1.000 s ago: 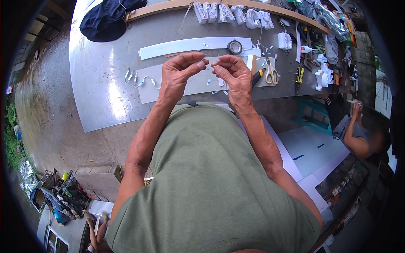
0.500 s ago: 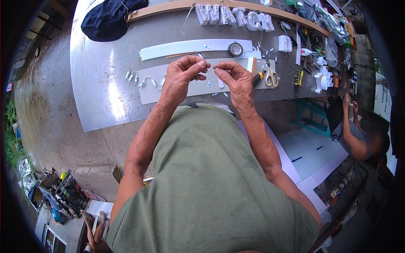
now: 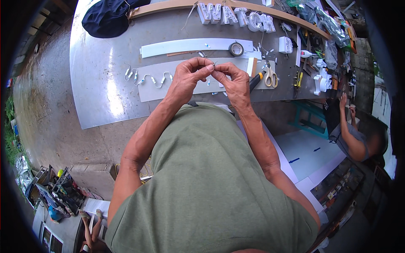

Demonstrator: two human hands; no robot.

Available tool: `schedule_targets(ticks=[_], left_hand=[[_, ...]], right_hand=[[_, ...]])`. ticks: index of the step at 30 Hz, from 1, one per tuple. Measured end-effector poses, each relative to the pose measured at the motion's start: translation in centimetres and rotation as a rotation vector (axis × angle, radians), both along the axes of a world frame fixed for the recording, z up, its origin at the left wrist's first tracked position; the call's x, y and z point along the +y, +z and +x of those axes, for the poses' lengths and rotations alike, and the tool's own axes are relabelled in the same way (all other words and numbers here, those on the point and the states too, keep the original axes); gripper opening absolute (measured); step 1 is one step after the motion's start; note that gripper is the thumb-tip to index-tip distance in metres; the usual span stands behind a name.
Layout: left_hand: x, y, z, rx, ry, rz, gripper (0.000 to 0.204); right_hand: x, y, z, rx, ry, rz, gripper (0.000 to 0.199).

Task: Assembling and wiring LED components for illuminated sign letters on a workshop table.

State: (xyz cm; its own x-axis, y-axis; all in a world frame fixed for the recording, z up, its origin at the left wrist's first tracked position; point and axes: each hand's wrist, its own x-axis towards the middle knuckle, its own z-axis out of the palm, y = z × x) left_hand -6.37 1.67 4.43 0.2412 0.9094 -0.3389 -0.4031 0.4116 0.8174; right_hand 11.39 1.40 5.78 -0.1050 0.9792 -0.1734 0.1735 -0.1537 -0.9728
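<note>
My left hand and my right hand meet over the table, thumbs and forefingers pinched together. Between the fingertips shows the dark tip of a thin wire; the rest of it is covered by the fingers. A string of small white-and-blue LED modules on looped wires trails from beside the left hand out to the left. Underneath both hands lies a flat grey board. Close to the right hand are a yellow-and-black cutter knife and cream-handled scissors.
Beyond the hands are a long white strip and a roll of black tape. White block letters line a wooden batten at the back. Dark cloth lies far left. Screwdrivers lie right. Another person sits at the right.
My hands have come together; the gap between their fingertips has closed. The thin wire that spanned them is now mostly hidden in the pinch.
</note>
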Motion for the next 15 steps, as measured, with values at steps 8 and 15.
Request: schedule_targets(ticks=[8,15], left_hand=[[-0.4,-0.1,0.2,0.124,-0.095,0.11,0.019],[-0.2,-0.4,0.2,0.121,-0.04,0.124,0.021]], right_hand=[[-0.4,0.3,0.0,-0.173,0.024,0.027,0.023],[-0.3,1.0,0.2,-0.205,0.016,0.197,0.02]])
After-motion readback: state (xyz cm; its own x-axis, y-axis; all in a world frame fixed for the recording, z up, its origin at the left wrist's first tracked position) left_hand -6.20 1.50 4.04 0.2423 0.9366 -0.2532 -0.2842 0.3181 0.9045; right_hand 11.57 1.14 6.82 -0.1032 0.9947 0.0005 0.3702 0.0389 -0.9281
